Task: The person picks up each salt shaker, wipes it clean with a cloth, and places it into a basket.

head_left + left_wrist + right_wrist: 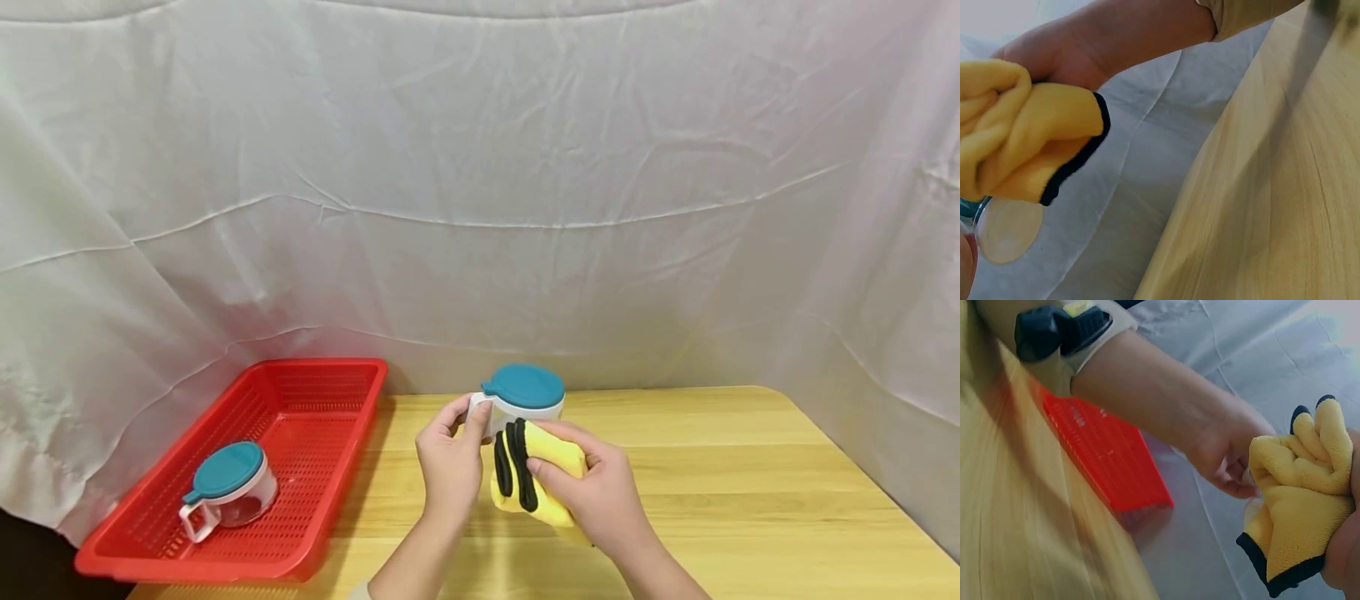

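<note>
A clear seasoning jar (525,387) with a teal lid, white rim and white handle is up in front of me, above the table. My left hand (450,467) pinches its handle between thumb and fingers. In my right hand (603,492) is a folded yellow cloth (555,450) with black edging, held against the jar's near side and hiding much of its body. The left wrist view shows the jar's round clear base (1010,231) below the cloth (1054,131). Bunched folds of the cloth (1304,506) cover most of the jar in the right wrist view.
A red plastic basket (348,467) stands at the left on the wooden table (735,492). Inside it sits a second teal-lidded jar (228,483), its handle toward the near left. A pale grey fabric backdrop (480,208) hangs behind the table and at its sides.
</note>
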Demonstrator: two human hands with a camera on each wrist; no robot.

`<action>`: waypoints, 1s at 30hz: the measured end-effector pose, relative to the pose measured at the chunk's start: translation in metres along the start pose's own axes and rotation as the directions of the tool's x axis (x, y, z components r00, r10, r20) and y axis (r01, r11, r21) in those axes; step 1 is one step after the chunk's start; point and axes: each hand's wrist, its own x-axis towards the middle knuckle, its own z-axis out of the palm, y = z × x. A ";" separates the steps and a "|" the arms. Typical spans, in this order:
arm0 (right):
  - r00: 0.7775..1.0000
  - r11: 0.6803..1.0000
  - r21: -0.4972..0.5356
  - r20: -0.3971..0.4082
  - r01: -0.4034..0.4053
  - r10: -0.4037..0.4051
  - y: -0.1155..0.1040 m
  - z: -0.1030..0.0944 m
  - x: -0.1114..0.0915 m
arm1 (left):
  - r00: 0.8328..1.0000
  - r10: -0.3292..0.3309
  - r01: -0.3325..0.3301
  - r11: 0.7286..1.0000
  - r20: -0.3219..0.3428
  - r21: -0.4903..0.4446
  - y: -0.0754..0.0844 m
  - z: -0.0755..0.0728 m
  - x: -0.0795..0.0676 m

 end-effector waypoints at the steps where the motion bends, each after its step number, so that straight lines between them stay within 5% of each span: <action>1: 1.000 1.000 -0.002 -0.013 -0.014 0.014 0.000 -0.001 0.001 | 1.000 -0.002 0.002 1.000 -0.003 0.001 0.000 0.000 0.000; 14: 0.974 0.989 -0.078 -0.200 -0.127 0.110 0.006 -0.024 0.017 | 0.997 -0.061 0.060 0.998 -0.044 -0.019 0.002 -0.004 0.006; 20: 0.957 0.975 -0.049 -0.206 -0.219 0.204 0.013 -0.033 0.021 | 0.992 -0.107 0.102 0.992 -0.062 -0.074 0.002 -0.006 0.009; 24: 0.970 0.980 -0.039 -0.160 -0.193 0.185 0.015 -0.026 0.018 | 0.991 -0.119 0.113 0.989 -0.065 -0.094 0.002 -0.006 0.009; 30: 0.994 0.997 -0.063 -0.101 -0.054 0.047 0.021 -0.004 0.007 | 0.993 -0.101 0.096 0.992 -0.062 -0.076 -0.001 -0.003 0.007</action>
